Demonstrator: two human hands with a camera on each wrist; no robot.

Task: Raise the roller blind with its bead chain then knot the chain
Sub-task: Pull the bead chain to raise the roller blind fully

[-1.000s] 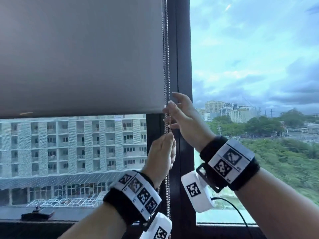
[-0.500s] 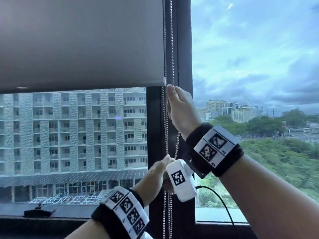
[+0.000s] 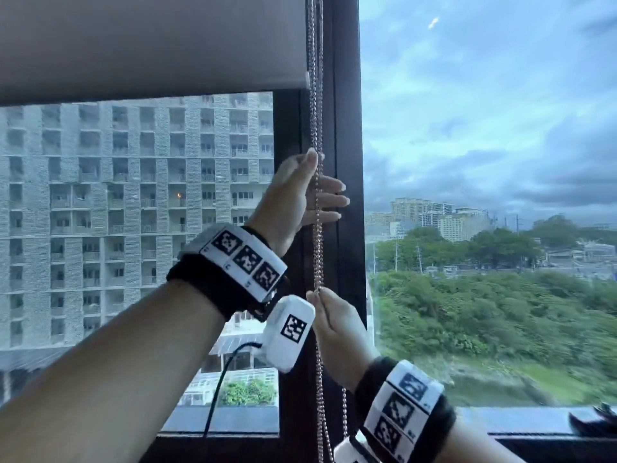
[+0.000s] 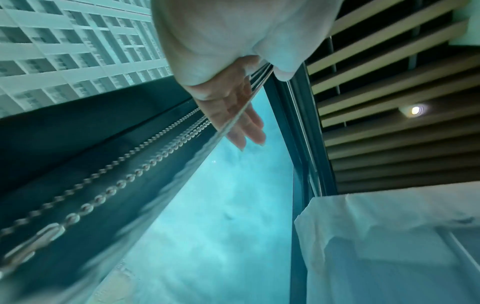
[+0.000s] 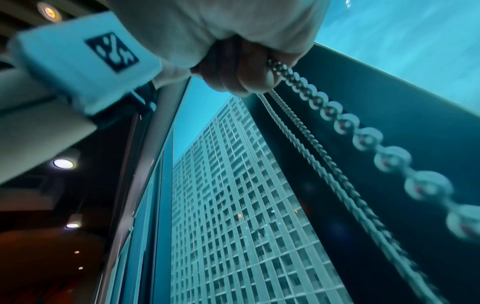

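Note:
The grey roller blind (image 3: pixel 150 45) covers the top of the left pane, its bottom edge high up. Its bead chain (image 3: pixel 319 255) hangs in two strands along the dark window post. My left hand (image 3: pixel 325 178) is the upper one: thumb up beside the chain, fingers (image 3: pixel 334 200) straight behind it. In the left wrist view the chain (image 4: pixel 103 193) runs past the straight fingers (image 4: pixel 246 123). Lower down, my right hand (image 3: pixel 320 299) grips a strand in its fist. The right wrist view shows the fist (image 5: pixel 241 72) closed round the beads (image 5: pixel 337 119).
The dark window post (image 3: pixel 347 128) stands just behind the chain, with glass panes on both sides. A sill (image 3: pixel 534 419) runs along the bottom, with a dark object (image 3: pixel 594 422) at its right end. A slatted ceiling (image 4: pixel 389 82) is overhead.
The blind's bottom edge has risen. My right hand has come down the chain from the upper place, and my left hand has let go below and moved up above it.

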